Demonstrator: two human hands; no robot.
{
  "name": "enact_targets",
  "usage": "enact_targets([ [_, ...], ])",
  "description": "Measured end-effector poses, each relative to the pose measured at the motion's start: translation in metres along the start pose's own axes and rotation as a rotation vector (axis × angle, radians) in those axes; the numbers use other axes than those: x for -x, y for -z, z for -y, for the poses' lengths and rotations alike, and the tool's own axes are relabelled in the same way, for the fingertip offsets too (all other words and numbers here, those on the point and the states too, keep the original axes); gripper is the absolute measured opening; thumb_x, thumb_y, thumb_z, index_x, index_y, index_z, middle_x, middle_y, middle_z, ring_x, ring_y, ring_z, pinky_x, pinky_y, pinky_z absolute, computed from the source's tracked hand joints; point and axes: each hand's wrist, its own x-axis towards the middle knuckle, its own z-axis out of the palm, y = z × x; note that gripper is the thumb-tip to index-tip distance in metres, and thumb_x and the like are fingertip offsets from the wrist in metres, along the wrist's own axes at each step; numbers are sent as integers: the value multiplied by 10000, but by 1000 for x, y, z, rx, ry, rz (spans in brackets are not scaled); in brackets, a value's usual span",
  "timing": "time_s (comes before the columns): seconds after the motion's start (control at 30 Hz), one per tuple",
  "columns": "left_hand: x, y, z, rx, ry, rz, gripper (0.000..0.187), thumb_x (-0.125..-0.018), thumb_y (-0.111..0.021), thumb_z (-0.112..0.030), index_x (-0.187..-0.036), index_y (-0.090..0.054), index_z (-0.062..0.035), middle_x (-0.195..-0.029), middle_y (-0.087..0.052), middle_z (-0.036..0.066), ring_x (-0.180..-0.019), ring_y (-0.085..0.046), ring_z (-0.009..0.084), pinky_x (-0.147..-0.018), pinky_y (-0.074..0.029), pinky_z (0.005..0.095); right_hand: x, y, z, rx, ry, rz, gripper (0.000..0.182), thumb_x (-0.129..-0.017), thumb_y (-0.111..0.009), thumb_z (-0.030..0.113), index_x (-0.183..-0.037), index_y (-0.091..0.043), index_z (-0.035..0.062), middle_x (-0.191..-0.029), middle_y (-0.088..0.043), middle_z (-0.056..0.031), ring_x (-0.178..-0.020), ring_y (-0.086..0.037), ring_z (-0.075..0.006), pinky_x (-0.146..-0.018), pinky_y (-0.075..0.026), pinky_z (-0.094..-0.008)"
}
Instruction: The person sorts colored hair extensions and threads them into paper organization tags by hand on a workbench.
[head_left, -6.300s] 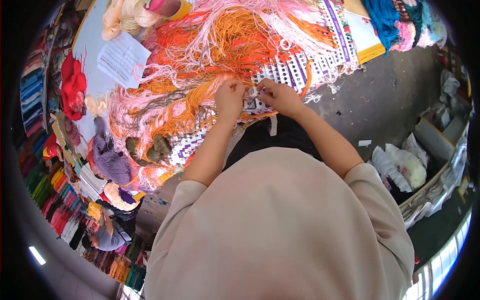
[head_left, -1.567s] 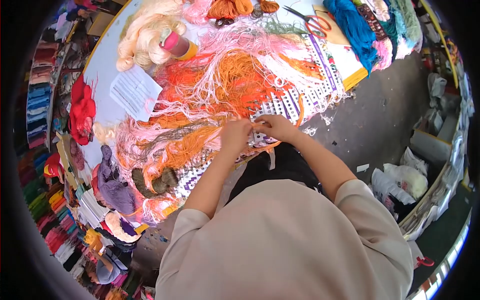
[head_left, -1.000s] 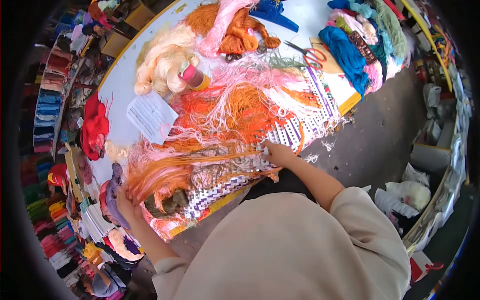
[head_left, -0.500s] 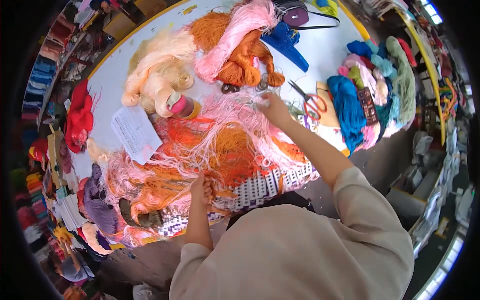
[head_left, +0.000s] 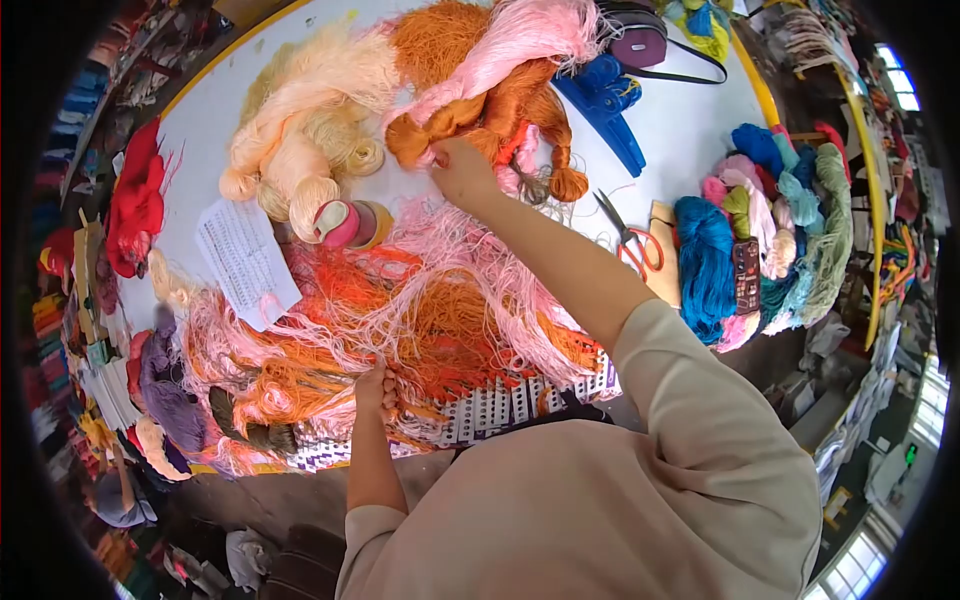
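Hands (head_left: 462, 172) (head_left: 375, 388) apart, right at rust-orange skein (head_left: 407, 138), left by tangled threads (head_left: 455, 315)

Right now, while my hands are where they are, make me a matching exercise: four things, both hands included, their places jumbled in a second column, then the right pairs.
Column one
1. Scissors
2. Printed sheet
3. Right hand
4. Left hand

Column two
A. At a rust-brown skein
B. At the loose orange and pink threads
C. Next to the brown paper
D. Beside the peach skeins

Right pairs: 1-C, 2-D, 3-A, 4-B
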Motion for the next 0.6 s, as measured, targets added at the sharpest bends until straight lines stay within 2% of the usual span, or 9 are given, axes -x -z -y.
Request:
enact_targets([
  [0.1, -1, 1, -2, -3, 11, -16, 442, -933, -636, -489, -748, -532, -101, -510, -429, -28, -344, -291, 87, -332, -194, 249, 18, 19, -11, 255, 60, -160, 341, -804, -662, 99, -1136, -595, 64, -1135, -597, -130, -989, -632, -322, -800, -537, -403],
  [0.13, -1, 1, -2, 3, 16, -16, 442, -934, -636, -486, -748, -535, -98, -509, -429, -28, -344, -293, 88, -331, -193, 248, 21, 30, -19, 267, 145, -111, 365, -824, -647, 91, -1182, -587, 120, -1190, -559, -108, -1006, -626, -335, -790, -538, -432],
  [0.17, -2, 2, -2, 8, 22, -16, 442, -935, -636, -483, -748, -538, -95, -509, -429, -28, -344, -294, 88, -331, -192, 247, 25, 38, -25, 267, 144, -106, 365, -824, -647, 91, -1182, -587, 120, -1190, -559, -108, -1006, -626, -335, -790, -538, -432],
  [0.23, -3, 2, -2, 10, 23, -21, 439, -935, -638, -479, -749, -542, -93, -509, -431, -28, -344, -296, 88, -330, -194, 245, 32, 48, -32, 485, -71, 143, 367, -841, -649, 113, -1199, -574, 142, -1145, -564, -113, -999, -627, -340, -789, -538, -438],
  [0.3, 0, 1, -3, 9, 23, -28, 436, -936, -640, -474, -750, -546, -90, -510, -433, -28, -344, -297, 89, -328, -196, 244, 32, 49, -46, 498, -100, 207, 383, -854, -655, 141, -1222, -552, 162, -1133, -562, -120, -994, -626, -353, -782, -538, -445],
  [0.4, 2, -1, -6, 7, 20, -26, 432, -931, -649, -468, -748, -550, -89, -510, -436, -26, -344, -299, 90, -325, -202, 243, 29, 46, -51, 450, -129, 178, 423, -855, -658, 145, -1259, -531, 160, -1128, -567, -121, -978, -628, -361, -779, -537, -446],
  [0.5, -1, -2, -4, 20, 39, -41, 431, -927, -656, -466, -747, -552, -87, -509, -438, -24, -343, -301, 92, -322, -207, 242, 24, 38, -37, 270, -11, 92, 377, -852, -650, 125, -1216, -553, 139, -1148, -546, -127, -974, -621, -372, -780, -535, -444],
  [0.57, -2, -1, -4, 7, 44, -50, 432, -923, -660, -467, -750, -554, -85, -508, -437, -19, -342, -301, 97, -323, -207, 243, 23, 39, -26, 259, 69, -124, 298, -848, -629, 98, -1141, -573, 109, -1172, -510, -149, -976, -605, -390, -788, -530, -446],
  [0.6, -5, -2, -5, 8, 44, -47, 432, -923, -660, -467, -750, -554, -85, -508, -437, -19, -342, -301, 97, -323, -207, 243, 20, 38, -33, 262, 71, -125, 298, -848, -629, 98, -1141, -573, 109, -1172, -510, -149, -976, -605, -390, -788, -530, -446],
])
